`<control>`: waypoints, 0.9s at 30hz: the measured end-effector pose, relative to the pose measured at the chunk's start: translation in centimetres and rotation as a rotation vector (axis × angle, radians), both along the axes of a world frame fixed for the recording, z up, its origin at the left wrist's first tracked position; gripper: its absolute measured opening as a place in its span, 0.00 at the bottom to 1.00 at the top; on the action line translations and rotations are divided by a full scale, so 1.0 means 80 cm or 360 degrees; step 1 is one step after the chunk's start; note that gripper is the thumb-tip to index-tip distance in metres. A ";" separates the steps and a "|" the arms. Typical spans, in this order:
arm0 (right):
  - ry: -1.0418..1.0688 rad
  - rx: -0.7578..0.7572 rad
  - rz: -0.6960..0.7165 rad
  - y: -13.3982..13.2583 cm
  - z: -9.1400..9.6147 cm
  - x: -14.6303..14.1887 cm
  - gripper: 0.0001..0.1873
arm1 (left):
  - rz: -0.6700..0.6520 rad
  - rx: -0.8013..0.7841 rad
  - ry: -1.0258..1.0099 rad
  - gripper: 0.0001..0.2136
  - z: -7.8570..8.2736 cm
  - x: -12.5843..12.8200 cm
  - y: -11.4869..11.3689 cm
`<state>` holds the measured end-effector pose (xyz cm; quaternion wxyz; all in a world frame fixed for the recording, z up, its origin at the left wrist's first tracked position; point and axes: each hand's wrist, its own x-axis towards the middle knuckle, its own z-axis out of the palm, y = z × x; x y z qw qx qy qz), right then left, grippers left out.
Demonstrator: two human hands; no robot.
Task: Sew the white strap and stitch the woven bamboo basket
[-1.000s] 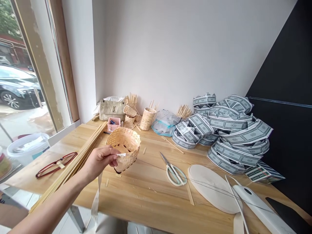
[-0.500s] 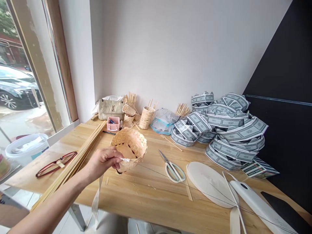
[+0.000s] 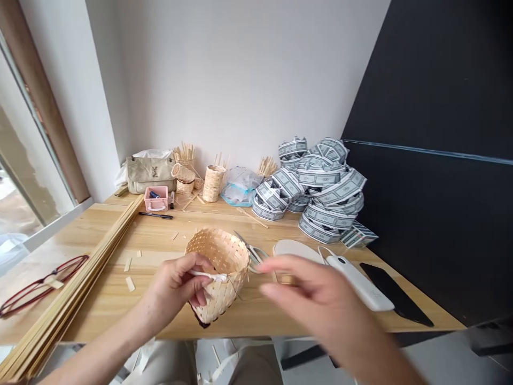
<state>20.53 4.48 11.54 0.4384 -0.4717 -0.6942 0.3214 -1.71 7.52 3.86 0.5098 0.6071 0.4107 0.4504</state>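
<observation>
My left hand (image 3: 176, 286) is closed round the rim of a small woven bamboo basket (image 3: 220, 272), pinching a white strip against its edge. The basket is held tilted above the front of the wooden table (image 3: 160, 240), mouth up and away from me. My right hand (image 3: 312, 297) is in front of me to the right of the basket, blurred by motion, fingers stretched toward the basket. A thin thread runs from near its fingertips to the basket. Scissors (image 3: 252, 251) lie just behind the basket, partly hidden.
Long bamboo strips (image 3: 72, 299) and red glasses (image 3: 36, 286) lie at the left. At the back stand a beige bag (image 3: 150, 172), a pink box (image 3: 156, 198), small woven baskets (image 3: 212, 183) and a heap of patterned paper bands (image 3: 320, 187). A white device (image 3: 358, 283) and a black phone (image 3: 395, 294) lie right.
The view has swung right and down. My right hand has come into view beside the basket. The left hand has drawn the basket nearer to me, toward the table's front edge.
</observation>
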 end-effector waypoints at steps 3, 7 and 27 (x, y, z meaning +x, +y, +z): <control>-0.0388 -0.0008 0.0190 0.017 -0.023 -0.059 0.11 | 0.0010 -0.0013 -0.0026 0.14 -0.005 0.009 -0.002; -0.0618 0.0069 0.0197 0.029 -0.043 -0.080 0.11 | 0.0021 -0.0012 -0.0016 0.13 -0.012 0.008 -0.002; -0.0556 0.0272 0.0164 0.026 -0.062 -0.058 0.11 | -0.0131 0.0442 0.0227 0.11 -0.011 0.002 0.002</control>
